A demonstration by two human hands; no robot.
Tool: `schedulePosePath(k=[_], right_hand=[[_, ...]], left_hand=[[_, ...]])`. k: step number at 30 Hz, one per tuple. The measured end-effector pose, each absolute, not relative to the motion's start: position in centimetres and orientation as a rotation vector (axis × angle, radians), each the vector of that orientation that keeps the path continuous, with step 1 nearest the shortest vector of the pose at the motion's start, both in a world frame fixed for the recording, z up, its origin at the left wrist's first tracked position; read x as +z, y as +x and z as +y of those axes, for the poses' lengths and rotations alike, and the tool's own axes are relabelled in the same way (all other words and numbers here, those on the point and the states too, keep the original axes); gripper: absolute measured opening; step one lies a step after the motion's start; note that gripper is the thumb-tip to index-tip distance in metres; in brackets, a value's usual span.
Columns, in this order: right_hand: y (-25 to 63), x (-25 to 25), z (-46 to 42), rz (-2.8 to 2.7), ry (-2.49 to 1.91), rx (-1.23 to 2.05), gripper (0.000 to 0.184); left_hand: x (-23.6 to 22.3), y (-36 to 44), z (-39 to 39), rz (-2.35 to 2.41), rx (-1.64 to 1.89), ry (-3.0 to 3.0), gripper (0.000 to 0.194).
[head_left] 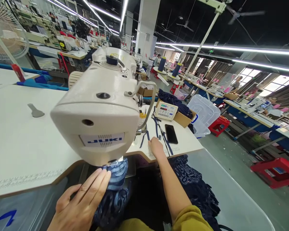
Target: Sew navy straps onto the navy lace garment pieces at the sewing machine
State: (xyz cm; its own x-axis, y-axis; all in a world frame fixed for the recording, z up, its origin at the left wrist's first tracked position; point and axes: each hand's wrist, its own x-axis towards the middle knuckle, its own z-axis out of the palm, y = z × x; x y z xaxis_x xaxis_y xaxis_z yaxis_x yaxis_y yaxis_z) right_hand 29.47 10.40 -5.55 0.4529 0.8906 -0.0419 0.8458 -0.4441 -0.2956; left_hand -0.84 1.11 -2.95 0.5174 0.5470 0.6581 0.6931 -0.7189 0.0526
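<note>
- Left hand [80, 203], one: fingers stretched out and close together, thumb held apart; fingertips lay on blue patterned cloth [118, 175], with no grip that I could see.
- Right hand [157, 147], one: fingers curled narrow at the lower end of a navy strip [147, 135]; whether they pinched it, I could not tell. Sleeve [192, 219], mustard, pushed up the right forearm.
- Blue patterned cloth, as above: lay beneath the front end of the machine head, its gathered lower part hanging below the table edge.
- Sewing machine [98, 115], cream, lettered JUKI: stood over the cloth, between the two hands.
- Table [16, 134], white, ruler marks along its near edge; a flat grey tool [36, 111] lay on its left part.
- Further navy strips, several: lay loose on the table, near the right hand.
- Phone [171, 134], black, screen dark: lay to the right of the strips.
- Control panel [166, 110], keyed, pale: stood behind the phone.
- Carton [183, 120], cardboard, heaped with navy fabric [174, 101]: beyond the panel.
- Dark gathered fabric [196, 183], one pile: below the table, beside the right forearm.
- Spools [162, 64], two, dark blue: upright on a stand behind.
- Stool [275, 173], red: on the floor, far right.
</note>
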Motion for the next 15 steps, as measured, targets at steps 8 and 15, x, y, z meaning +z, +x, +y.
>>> schedulePosePath(k=[8,15], right_hand=[[28.2,-6.4,6.2,-1.555,-2.597,0.061,0.029],[27.2,-7.5,0.4,-1.607,-2.504,0.041,0.033]], left_hand=[[-2.3,-0.6,0.9,-1.061,-0.900,-2.586,0.056],[-1.1,-0.6,0.5,-0.835,-0.863,-2.664,0.038]])
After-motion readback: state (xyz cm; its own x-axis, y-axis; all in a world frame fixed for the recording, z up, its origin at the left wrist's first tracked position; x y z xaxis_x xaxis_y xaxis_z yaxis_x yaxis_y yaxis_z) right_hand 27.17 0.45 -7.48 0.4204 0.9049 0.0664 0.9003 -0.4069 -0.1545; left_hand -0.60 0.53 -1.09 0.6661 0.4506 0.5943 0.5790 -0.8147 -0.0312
